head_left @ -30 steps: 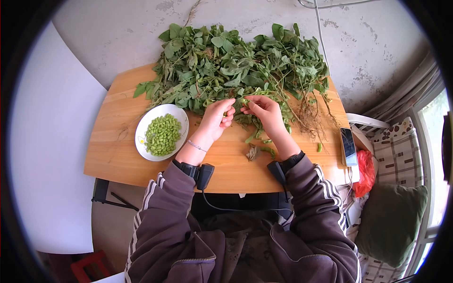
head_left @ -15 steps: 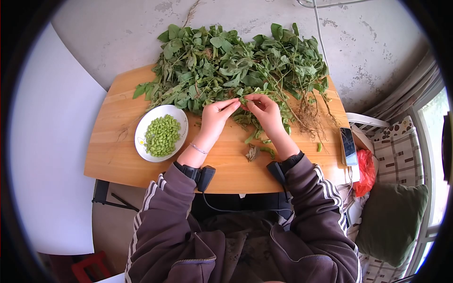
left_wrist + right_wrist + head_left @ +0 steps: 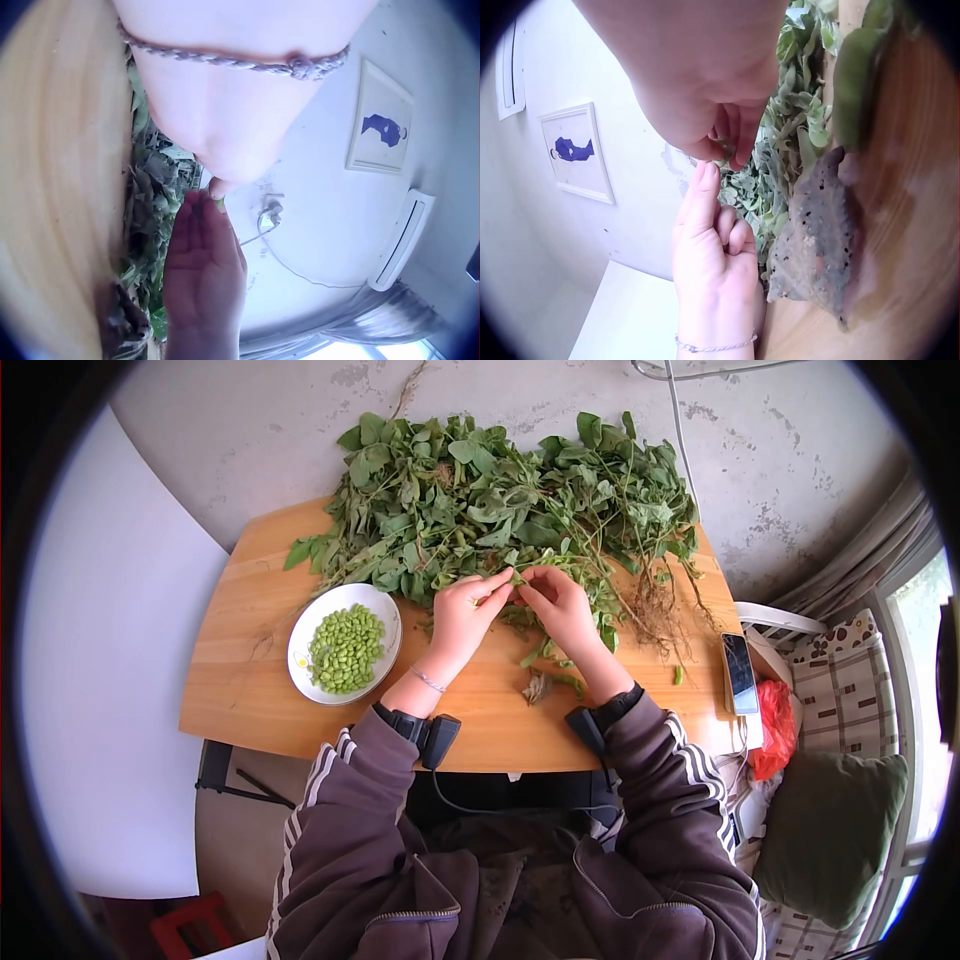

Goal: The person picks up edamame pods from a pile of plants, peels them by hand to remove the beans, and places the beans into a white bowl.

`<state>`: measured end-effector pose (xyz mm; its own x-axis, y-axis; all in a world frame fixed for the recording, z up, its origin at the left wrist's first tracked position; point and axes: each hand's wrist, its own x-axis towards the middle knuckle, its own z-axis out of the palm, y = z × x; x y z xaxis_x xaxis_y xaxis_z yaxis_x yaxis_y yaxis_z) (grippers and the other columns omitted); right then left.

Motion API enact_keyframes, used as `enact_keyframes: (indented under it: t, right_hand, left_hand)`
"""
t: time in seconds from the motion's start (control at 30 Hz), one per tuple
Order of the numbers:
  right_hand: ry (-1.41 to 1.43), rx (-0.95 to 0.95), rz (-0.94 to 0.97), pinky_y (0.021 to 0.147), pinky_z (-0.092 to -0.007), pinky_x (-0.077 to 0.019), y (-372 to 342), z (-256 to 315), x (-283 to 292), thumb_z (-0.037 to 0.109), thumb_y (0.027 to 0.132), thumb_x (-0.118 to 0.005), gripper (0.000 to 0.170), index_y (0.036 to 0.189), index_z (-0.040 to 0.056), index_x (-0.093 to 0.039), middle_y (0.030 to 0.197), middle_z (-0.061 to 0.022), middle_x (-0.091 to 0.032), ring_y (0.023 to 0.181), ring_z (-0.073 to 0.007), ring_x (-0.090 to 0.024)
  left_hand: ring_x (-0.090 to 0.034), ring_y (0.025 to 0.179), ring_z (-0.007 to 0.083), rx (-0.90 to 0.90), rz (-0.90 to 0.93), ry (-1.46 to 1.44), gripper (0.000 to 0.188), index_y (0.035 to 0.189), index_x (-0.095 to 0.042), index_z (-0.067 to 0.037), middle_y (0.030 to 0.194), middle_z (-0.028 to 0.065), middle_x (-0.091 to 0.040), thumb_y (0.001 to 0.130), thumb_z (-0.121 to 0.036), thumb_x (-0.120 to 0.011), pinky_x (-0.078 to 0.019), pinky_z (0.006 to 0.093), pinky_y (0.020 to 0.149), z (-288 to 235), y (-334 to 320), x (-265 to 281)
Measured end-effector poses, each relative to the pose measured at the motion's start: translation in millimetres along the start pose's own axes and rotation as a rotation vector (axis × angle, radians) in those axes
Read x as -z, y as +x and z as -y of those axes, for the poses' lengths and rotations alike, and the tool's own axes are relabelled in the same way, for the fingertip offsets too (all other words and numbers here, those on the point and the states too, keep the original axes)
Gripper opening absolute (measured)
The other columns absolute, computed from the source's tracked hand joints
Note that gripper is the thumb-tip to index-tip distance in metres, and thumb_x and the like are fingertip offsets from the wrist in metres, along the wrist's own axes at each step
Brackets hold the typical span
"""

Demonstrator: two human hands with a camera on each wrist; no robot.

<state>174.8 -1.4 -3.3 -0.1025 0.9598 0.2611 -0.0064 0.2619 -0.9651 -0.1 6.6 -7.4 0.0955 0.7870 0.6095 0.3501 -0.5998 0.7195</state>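
The left hand (image 3: 463, 622) and right hand (image 3: 560, 610) meet above the desk (image 3: 235, 680), thumb and fingertips of each clamped together on a small green pod (image 3: 726, 152), largely hidden by the fingers. The pod lies between the hands, in front of the heap of leafy plants (image 3: 490, 490), whose roots (image 3: 655, 610) spread at the right. Left of the hands stands a white bowl (image 3: 388, 607), a yellow mark on its inner wall; it contains a mound of shelled green beans (image 3: 345, 650). Nearer the desk's front edge are a withered leaf (image 3: 537, 686) and, beside it, a loose pod (image 3: 570, 683). A phone (image 3: 738, 672) lies at the right edge.
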Motion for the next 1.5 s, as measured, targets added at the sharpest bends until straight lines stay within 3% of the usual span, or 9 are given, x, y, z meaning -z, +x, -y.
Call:
enact_keyframes:
  t: [0.23,0.53,0.63,0.73,0.83,0.93,1.03,1.13,1.5]
  right_hand:
    - [0.004,0.019,0.039,0.082,-0.0256,-0.0542,-1.8,3.7,-4.5,0.006,0.098,-0.061,0.018,0.112,-0.0045,-0.058,0.099,-0.0074,-0.069,0.091,-0.0135,-0.069]
    - [-0.195,0.016,-0.015,0.076,-0.0239,-0.054,-1.1,3.7,-1.8,0.007,0.099,-0.061,0.015,0.109,-0.0048,-0.062,0.093,-0.0062,-0.069,0.086,-0.0111,-0.068]
    - [-0.226,0.105,-0.082,0.069,-0.0248,-0.0534,-1.0,1.7,-2.9,0.006,0.095,-0.064,0.012,0.102,-0.0035,-0.064,0.082,-0.0067,-0.07,0.077,-0.0103,-0.068]
    - [-0.241,0.123,-0.066,0.069,-0.0259,-0.054,-2.6,7.5,-2.4,0.005,0.094,-0.064,0.012,0.103,-0.0032,-0.064,0.084,-0.0079,-0.07,0.078,-0.0111,-0.068]
    - [-0.342,0.224,-0.033,0.071,-0.0263,-0.0545,-4.6,10.0,-3.1,0.003,0.096,-0.063,0.012,0.105,-0.0033,-0.063,0.088,-0.0082,-0.07,0.079,-0.0119,-0.069]
    - [-0.057,0.1,0.053,0.076,-0.025,-0.0538,-4.5,17.1,-4.7,0.005,0.1,-0.058,0.013,0.11,-0.003,-0.061,0.093,-0.0058,-0.068,0.085,-0.0111,-0.068]
    - [-0.111,0.112,0.051,0.077,-0.025,-0.0533,-5.2,19.1,-4.3,0.005,0.1,-0.058,0.013,0.111,-0.0018,-0.06,0.094,-0.0058,-0.068,0.086,-0.0116,-0.068]
    - [-0.075,0.086,0.051,0.075,-0.0247,-0.0528,-4.8,16.5,-4.2,0.006,0.1,-0.057,0.013,0.112,-0.0016,-0.059,0.092,-0.0041,-0.067,0.086,-0.0109,-0.067]
    - [0.032,0.067,-0.006,0.069,-0.0232,-0.0483,2.6,6.8,1.9,0.006,0.1,-0.057,0.014,0.112,0.0,-0.061,0.085,-0.0004,-0.062,0.075,-0.0078,-0.058]
  left_hand:
    - [-0.044,0.049,0.0169,-0.12,-0.092,0.111,0.025,0.108,-0.077,-0.011,0.058,0.0068,-0.046,0.084,-0.006,-0.075,-0.0383,0.0312,0.048,-3.8,0.5,0.4]
    - [-0.047,0.05,0.0201,-0.163,-0.049,0.171,0.028,0.111,-0.075,-0.012,0.061,0.0086,-0.048,0.084,-0.007,-0.076,-0.0415,0.0311,0.05,-11.4,0.9,1.6]
    - [-0.052,0.054,0.0146,-0.151,0.02,0.087,0.028,0.115,-0.074,-0.01,0.065,0.0052,-0.059,0.086,-0.011,-0.076,-0.0436,0.0287,0.053,-1.9,1.9,-0.3]
    - [-0.05,0.061,0.0072,0.101,0.067,-0.29,0.032,0.12,-0.071,-0.004,0.074,-0.001,-0.066,0.09,-0.014,-0.075,-0.0455,0.0252,0.057,-3.7,-0.8,-3.7]
    - [-0.058,0.069,0.0046,0.273,0.172,-0.247,0.033,0.121,-0.07,-0.001,0.084,-0.0003,-0.071,0.092,-0.016,-0.074,-0.0463,0.0229,0.059,-6.5,2.4,6.1]
    - [-0.052,0.063,0.0034,0.405,0.144,-0.584,0.034,0.12,-0.07,0.0,0.08,-0.001,-0.07,0.092,-0.018,-0.074,-0.0407,0.0201,0.054,-30.4,6.1,13.4]
    - [-0.041,0.056,0.0011,0.498,0.161,-0.612,0.034,0.119,-0.071,-0.001,0.071,-0.0054,-0.062,0.093,-0.021,-0.073,-0.0308,0.0191,0.049,-27.9,6.2,12.6]
    - [-0.03,0.053,0.0016,0.624,0.158,-0.74,0.036,0.121,-0.069,0.0,0.063,-0.0107,-0.042,0.095,-0.024,-0.071,-0.0214,0.0214,0.048,-18.7,6.2,12.5]
    - [-0.029,0.052,0.0005,0.618,0.108,-0.696,0.033,0.11,-0.072,0.0,0.062,-0.0123,-0.037,0.095,-0.03,-0.07,-0.0208,0.021,0.046,-5.9,4.8,8.5]
